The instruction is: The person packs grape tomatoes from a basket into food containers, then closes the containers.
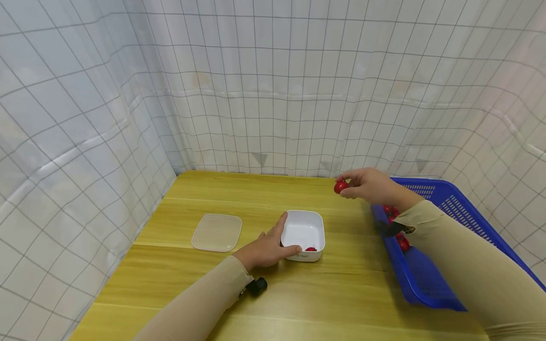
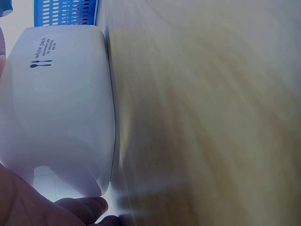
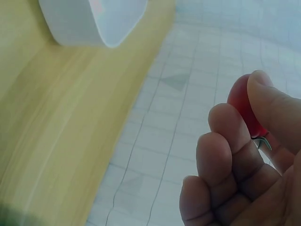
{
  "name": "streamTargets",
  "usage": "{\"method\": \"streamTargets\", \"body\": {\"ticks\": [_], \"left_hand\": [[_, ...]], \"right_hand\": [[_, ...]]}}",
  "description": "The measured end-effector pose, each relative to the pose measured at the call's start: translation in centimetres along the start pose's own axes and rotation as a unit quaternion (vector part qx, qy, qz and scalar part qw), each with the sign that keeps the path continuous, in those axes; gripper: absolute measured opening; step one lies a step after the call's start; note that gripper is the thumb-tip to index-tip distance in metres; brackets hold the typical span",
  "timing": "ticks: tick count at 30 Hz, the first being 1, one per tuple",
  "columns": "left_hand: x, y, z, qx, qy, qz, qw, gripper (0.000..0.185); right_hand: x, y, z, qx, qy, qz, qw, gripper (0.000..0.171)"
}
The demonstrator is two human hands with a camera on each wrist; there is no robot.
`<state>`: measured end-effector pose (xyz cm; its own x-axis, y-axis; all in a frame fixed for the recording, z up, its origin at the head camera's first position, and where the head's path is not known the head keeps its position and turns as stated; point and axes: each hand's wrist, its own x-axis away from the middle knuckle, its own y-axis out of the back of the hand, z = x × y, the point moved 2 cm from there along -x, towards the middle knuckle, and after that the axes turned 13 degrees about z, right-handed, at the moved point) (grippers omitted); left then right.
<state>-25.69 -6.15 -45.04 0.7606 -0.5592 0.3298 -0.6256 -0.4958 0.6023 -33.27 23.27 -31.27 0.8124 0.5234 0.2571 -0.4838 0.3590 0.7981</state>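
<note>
Left hand [image 1: 266,250] gripping container [image 1: 304,230], tomato [image 1: 340,186] at right fingertips [image 1: 346,182]

We see a small red cherry tomato [image 1: 340,186] pinched aloft right of centre in the frame, and below it a white square container [image 1: 304,235], upright and open, on the counter at centre, one tomato inside.

One white container [image 1: 304,229], held at its near corner by the left hand [image 1: 266,248]. One translucent lid [image 1: 217,232], left of that hand. One blue basket [image 1: 431,279] below the right hand [image 1: 370,184]. Cherry tomatoes: one [image 1: 340,186] pinched in the right hand, one [image 1: 311,249] inside the container, several more in the basket, partly hidden, exact number undeterminable.
</note>
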Motion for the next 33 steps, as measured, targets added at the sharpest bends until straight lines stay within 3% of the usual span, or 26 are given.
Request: {"method": "streamTargets", "body": {"ticks": [11,33], "left_hand": [[-0.2,0.0,0.2,0.007,-0.003,0.003,1.0,0.108],[-0.3,0.1,0.1,0.009,-0.011,0.001,0.9999,0.11]], "right_hand": [[-1.6,-2.5,1.8,-0.014,0.048,0.037,0.998,0.04],[-3.1,-5.8,4.0,-0.024,0.055,0.107,0.992,0.035]]}}
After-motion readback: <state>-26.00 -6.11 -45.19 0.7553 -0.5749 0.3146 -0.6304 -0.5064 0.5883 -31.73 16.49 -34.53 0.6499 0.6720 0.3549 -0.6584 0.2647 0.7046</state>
